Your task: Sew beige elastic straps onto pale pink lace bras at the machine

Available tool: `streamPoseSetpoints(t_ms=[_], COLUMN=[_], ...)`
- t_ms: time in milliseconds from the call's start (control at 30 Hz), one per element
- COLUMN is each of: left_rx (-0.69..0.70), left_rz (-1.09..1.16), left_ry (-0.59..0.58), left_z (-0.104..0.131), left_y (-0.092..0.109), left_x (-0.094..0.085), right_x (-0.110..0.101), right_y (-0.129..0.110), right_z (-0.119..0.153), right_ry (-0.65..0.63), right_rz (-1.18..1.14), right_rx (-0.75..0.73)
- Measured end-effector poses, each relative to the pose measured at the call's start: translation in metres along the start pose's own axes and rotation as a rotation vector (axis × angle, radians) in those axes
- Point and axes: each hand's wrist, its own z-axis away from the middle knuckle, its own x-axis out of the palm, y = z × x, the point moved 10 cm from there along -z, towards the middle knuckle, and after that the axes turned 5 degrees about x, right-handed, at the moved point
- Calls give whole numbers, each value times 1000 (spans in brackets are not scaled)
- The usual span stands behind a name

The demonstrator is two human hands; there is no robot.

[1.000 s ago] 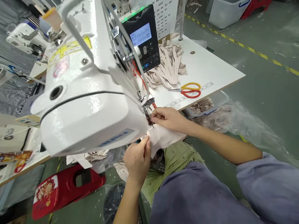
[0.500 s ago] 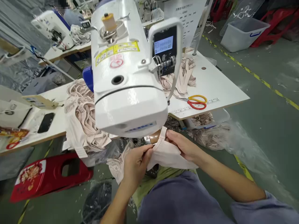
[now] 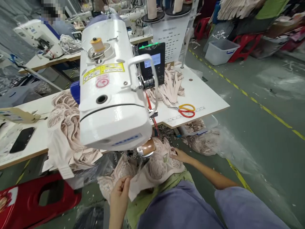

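Note:
A beige lace bra (image 3: 157, 167) lies across the lap, below the white sewing machine head (image 3: 114, 124). My right hand (image 3: 178, 156) is closed on the right-hand lace cup of the bra. My left hand (image 3: 121, 187) has its fingers pinched at the left edge of the beige fabric, between the bra and another lace piece (image 3: 124, 168); what the fingertips hold is too small to make out. Right above the bra is the machine's rounded metal and brown arm end (image 3: 146, 148).
Scissors with yellow and red handles (image 3: 187, 110) lie on the white table (image 3: 207, 95), near beige straps (image 3: 173, 86). Left of the machine is a fabric pile (image 3: 69, 127), then a phone (image 3: 22, 140). A red stool (image 3: 59, 194) stands lower left. A person sits far behind.
The view has shifted. The bra is now spread out with its lace cups showing. My right hand has moved from the strap to a cup, and my hands are farther apart.

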Motion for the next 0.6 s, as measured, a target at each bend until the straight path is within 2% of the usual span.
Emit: streamPoseSetpoints(t_ms=[67, 133, 200, 267, 333, 400, 433, 467, 500, 533, 567, 600], left_rx=[130, 250, 399, 546, 583, 414, 326, 255, 215, 207, 216, 216], left_rz=[-122, -257, -382, -400, -243, -31, 34, 74, 86, 78, 69, 69], left_ry=[-72, -124, -150, -197, -439, -788, -904, -984, -1030, -1054, -1070, -1085], left_z=[0, -3, -5, 0, 15, 37, 48, 57, 62, 65, 67, 68], left_y=[10, 29, 57, 87, 104, 100, 96, 91, 88, 86, 85, 85], left_x=[13, 26, 46, 77, 125, 173, 188, 198, 202, 202, 200, 197], right_x=[-10, -26, -38, -41, -35, -30, -36, -50, -73, -107, -136, -160], right_y=[3, -6, -25, -51, -80, -109, -121, -131, -140, -147, -156, -165], right_z=[7, 19, 36, 60, 84, 101, 98, 86, 66, 41, 16, -11], right_ry=[1, 0, -36, -128, -282, -462, -467, -394, -252, -5, 173, 291], right_rz=[-43, -85, -128, -171, -221, -251, -215, -143, -52, 79, 133, 149], right_rx=[16, 16, -3, -29, -57, -105, -132, -153, -169, -152, -128, -113])
